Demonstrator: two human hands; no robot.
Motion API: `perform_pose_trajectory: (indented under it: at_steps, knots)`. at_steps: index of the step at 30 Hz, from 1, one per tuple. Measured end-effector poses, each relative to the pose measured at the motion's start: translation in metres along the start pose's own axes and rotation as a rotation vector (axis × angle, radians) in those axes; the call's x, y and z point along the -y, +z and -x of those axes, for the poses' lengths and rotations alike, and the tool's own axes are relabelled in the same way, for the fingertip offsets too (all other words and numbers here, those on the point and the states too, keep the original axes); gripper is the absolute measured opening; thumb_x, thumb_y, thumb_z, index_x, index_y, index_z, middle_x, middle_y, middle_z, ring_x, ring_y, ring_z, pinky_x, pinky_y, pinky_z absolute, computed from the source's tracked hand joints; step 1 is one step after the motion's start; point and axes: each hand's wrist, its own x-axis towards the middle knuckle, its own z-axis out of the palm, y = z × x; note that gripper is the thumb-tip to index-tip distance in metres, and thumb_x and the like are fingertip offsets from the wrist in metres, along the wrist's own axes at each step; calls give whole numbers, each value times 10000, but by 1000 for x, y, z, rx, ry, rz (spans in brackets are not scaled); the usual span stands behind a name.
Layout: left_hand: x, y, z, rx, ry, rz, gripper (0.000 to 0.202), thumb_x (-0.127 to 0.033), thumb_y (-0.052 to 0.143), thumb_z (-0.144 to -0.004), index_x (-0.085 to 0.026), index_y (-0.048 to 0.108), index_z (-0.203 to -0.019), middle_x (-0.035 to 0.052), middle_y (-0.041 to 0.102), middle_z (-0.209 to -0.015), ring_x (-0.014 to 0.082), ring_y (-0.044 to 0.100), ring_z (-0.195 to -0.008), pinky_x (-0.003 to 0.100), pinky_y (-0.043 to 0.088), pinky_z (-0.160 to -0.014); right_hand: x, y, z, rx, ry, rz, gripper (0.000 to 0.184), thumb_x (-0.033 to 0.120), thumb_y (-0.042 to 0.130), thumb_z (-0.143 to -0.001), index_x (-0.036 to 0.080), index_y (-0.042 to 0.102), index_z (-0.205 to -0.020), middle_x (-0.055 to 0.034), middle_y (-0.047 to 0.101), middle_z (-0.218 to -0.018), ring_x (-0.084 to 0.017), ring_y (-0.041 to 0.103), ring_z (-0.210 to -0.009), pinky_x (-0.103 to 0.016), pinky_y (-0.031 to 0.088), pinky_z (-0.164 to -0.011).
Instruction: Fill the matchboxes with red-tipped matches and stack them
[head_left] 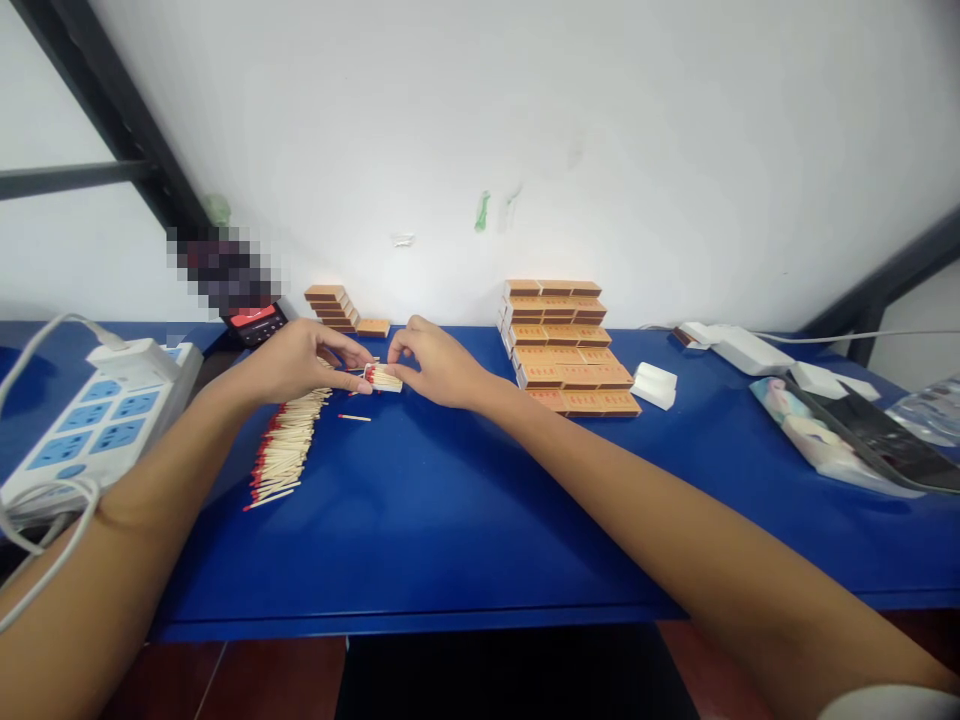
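Note:
Between my two hands is a small white matchbox tray full of red-tipped matches. My left hand has thumb and fingers closed at the tray's left end, by the match heads. At the right end, the thumb and bent fingers of my right hand grip it too. A long heap of matches lies below and beside my left hand, heads mostly to the left. One loose match rests on the blue table just in front of the tray.
Stepped rows of matchboxes stand right of centre against the wall. A smaller matchbox stack is behind my left hand. White empty trays lie at right, near a phone. A power strip with cables sits at left.

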Motion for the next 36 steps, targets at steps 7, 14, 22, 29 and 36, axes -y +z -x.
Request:
perform_pose_trajectory:
  at_steps: [7, 14, 22, 29, 36]
  knots:
    - [3, 1, -1, 7, 12, -7, 555, -579, 926, -690, -203, 889, -1095, 89, 848, -1038, 249, 709, -928, 306, 533, -806, 0, 3, 0, 45, -15, 9, 73, 219, 670, -1059, 174, 693, -1005, -81, 589, -1126, -217, 583, -1057, -354, 455, -968]
    - [8, 0, -2, 13, 20, -6, 578, -591, 932, -708, -202, 887, -1133, 95, 849, -1059, 250, 727, -935, 295, 530, -797, 2, 3, -1, 46, -4, 32, 118, 229, 623, -1078, 165, 676, -994, -110, 610, -1145, -240, 599, -1096, -378, 460, -1005]
    - [4, 1, -1, 6, 4, -1, 547, -567, 932, -694, -204, 891, -1101, 85, 844, -1024, 243, 712, -923, 287, 528, -786, 8, 1, -1, 21, 18, 72, 109, 205, 624, -1068, 167, 692, -991, -98, 618, -1117, -223, 596, -1028, -360, 448, -935]
    - [4, 1, -2, 10, 26, 0, 523, -565, 940, -701, -222, 900, -1094, 74, 840, -984, 236, 711, -916, 297, 517, -786, 13, 3, 1, -2, 17, -40, 194, 340, 705, -1041, 183, 676, -931, -83, 634, -1088, -209, 604, -971, -344, 452, -864]
    - [2, 0, 0, 13, 40, 27, 504, -573, 937, -708, -211, 901, -1057, 78, 840, -973, 237, 706, -916, 306, 518, -792, 10, 2, 2, 10, 51, -41, 227, 372, 736, -1013, 185, 681, -896, -76, 623, -1070, -200, 601, -930, -342, 453, -856]
